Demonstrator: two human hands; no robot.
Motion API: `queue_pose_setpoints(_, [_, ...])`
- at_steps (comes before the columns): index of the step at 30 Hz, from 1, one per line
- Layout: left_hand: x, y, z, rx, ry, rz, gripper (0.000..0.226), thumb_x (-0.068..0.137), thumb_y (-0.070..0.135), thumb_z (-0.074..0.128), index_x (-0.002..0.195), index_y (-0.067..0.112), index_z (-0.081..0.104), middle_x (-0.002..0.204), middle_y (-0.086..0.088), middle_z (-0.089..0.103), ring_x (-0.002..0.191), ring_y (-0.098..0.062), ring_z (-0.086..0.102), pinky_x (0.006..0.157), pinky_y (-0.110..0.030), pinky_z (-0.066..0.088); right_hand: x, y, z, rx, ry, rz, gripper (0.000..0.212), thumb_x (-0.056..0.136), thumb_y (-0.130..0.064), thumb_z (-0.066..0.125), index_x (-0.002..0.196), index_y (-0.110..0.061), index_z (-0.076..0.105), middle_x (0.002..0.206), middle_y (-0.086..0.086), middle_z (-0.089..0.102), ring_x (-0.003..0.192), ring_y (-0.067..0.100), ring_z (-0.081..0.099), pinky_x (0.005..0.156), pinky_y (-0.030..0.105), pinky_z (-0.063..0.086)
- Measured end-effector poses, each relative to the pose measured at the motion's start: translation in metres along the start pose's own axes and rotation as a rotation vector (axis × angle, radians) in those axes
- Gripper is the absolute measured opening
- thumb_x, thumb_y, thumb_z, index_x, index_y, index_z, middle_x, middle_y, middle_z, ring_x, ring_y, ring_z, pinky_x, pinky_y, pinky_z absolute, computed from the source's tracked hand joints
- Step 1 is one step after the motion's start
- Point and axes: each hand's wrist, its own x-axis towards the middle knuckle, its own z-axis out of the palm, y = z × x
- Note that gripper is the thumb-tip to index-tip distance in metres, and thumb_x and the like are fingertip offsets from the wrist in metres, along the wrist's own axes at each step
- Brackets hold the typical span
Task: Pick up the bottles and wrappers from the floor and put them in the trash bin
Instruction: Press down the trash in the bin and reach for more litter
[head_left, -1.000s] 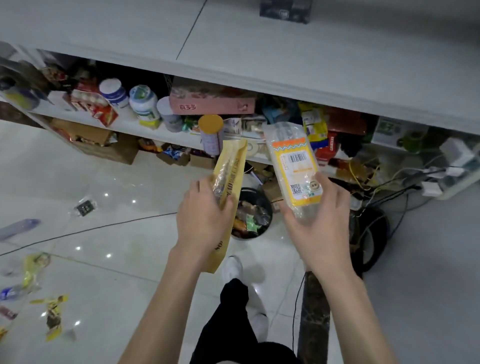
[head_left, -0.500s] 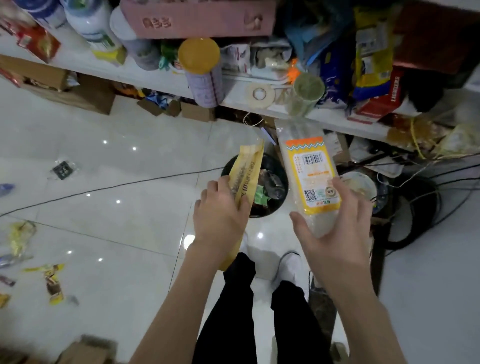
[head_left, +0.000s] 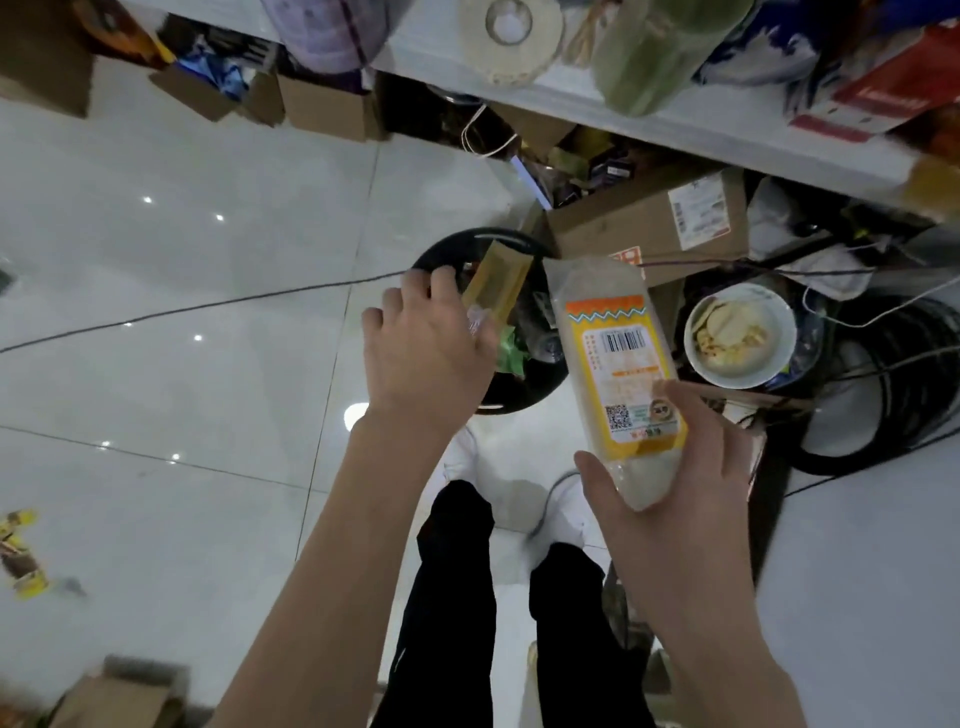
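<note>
Two hands holding wrappers above the black trash bin (head_left: 519, 397).
The left hand (head_left: 431, 348) appears to pinch a yellow wrapper (head_left: 497, 278) directly over the bin's opening, though the back of the hand hides the grip. The right hand (head_left: 675, 499) clasps the lower end of a clear labelled packet (head_left: 615, 364), just right of the bin. Loose wrappers (head_left: 21, 558) lie on the floor (head_left: 156, 374), well apart at left.

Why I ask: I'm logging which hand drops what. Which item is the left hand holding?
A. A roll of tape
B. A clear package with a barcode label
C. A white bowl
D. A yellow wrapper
D: the left hand grips the yellow wrapper above the black trash bin, while the right hand holds the clear package with the barcode label.
</note>
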Motion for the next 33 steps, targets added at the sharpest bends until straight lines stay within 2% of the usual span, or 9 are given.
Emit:
queue_pose_setpoints(3, [0.001, -0.007, -0.011, -0.03, 0.082, 0.022, 0.05, 0.097, 0.043, 0.054, 0.133, 0.008, 0.052, 0.126, -0.015, 0.058, 0.113, -0.037, 0.056, 0.094, -0.047, 0.039, 0.009, -0.004, 0.014, -0.031, -0.031, -0.016, 0.088, 0.073, -0.038, 0.082, 0.147, -0.023, 0.038, 0.14, 0.003, 0.037, 0.125, 0.027, 0.047, 0.101, 0.052, 0.049])
queue_pose_setpoints(6, [0.001, -0.018, -0.018, -0.04, 0.078, 0.016, 0.051, 0.098, 0.043, 0.054, 0.137, 0.01, 0.051, 0.13, -0.013, 0.056, 0.117, -0.037, 0.054, 0.097, -0.047, 0.037, 0.017, -0.014, 0.029, -0.07, -0.051, -0.057, 0.088, 0.072, -0.044, 0.08, 0.146, -0.019, 0.04, 0.14, 0.008, 0.042, 0.123, 0.029, 0.048, 0.101, 0.054, 0.047])
queue_pose_setpoints(10, [-0.002, -0.031, -0.022, -0.06, 0.083, -0.011, 0.049, 0.098, 0.043, 0.053, 0.137, 0.012, 0.051, 0.132, -0.011, 0.056, 0.117, -0.035, 0.053, 0.097, -0.045, 0.036, 0.024, -0.026, 0.046, -0.056, -0.093, -0.099, 0.093, 0.073, -0.06, 0.071, 0.149, -0.019, 0.036, 0.152, 0.011, 0.037, 0.137, 0.03, 0.04, 0.109, 0.053, 0.041])
queue_pose_setpoints(18, [-0.023, -0.042, -0.031, -0.071, 0.087, -0.03, 0.05, 0.097, 0.046, 0.05, 0.135, 0.014, 0.052, 0.129, -0.011, 0.057, 0.111, -0.036, 0.055, 0.093, -0.044, 0.037, 0.012, -0.031, 0.038, -0.048, -0.034, -0.151, 0.078, 0.079, -0.05, 0.071, 0.144, -0.017, 0.045, 0.145, 0.009, 0.043, 0.135, 0.029, 0.043, 0.111, 0.051, 0.04])
queue_pose_setpoints(22, [-0.048, -0.038, -0.047, -0.086, 0.116, -0.041, 0.048, 0.096, 0.046, 0.05, 0.132, 0.014, 0.053, 0.128, -0.012, 0.058, 0.111, -0.037, 0.056, 0.092, -0.045, 0.038, 0.0, -0.037, 0.02, -0.038, -0.052, -0.169, 0.072, 0.081, -0.049, 0.07, 0.143, -0.022, 0.046, 0.143, 0.004, 0.044, 0.134, 0.023, 0.042, 0.111, 0.048, 0.039])
queue_pose_setpoints(26, [-0.085, -0.025, -0.075, -0.119, 0.163, -0.055, 0.045, 0.097, 0.042, 0.057, 0.131, 0.013, 0.055, 0.127, -0.012, 0.058, 0.111, -0.037, 0.056, 0.093, -0.046, 0.038, -0.018, -0.051, -0.012, -0.004, -0.02, -0.264, 0.064, 0.087, -0.047, 0.07, 0.141, -0.019, 0.049, 0.14, 0.002, 0.046, 0.132, 0.016, 0.041, 0.109, 0.037, 0.038])
queue_pose_setpoints(30, [-0.135, -0.005, -0.12, -0.174, 0.237, -0.058, 0.047, 0.097, 0.043, 0.053, 0.136, 0.016, 0.052, 0.135, -0.008, 0.055, 0.12, -0.032, 0.053, 0.098, -0.044, 0.037, -0.038, -0.082, -0.062, 0.044, -0.057, -0.331, 0.058, 0.092, -0.04, 0.068, 0.143, -0.022, 0.047, 0.137, -0.005, 0.045, 0.131, 0.013, 0.044, 0.111, 0.04, 0.039])
queue_pose_setpoints(33, [-0.178, 0.01, -0.159, -0.219, 0.322, -0.052, 0.047, 0.098, 0.043, 0.051, 0.137, 0.017, 0.052, 0.135, -0.005, 0.055, 0.121, -0.028, 0.053, 0.099, -0.042, 0.037, -0.056, -0.109, -0.103, 0.047, -0.084, -0.414, 0.056, 0.095, -0.042, 0.062, 0.145, -0.026, 0.043, 0.137, -0.009, 0.042, 0.132, 0.01, 0.043, 0.109, 0.029, 0.036])
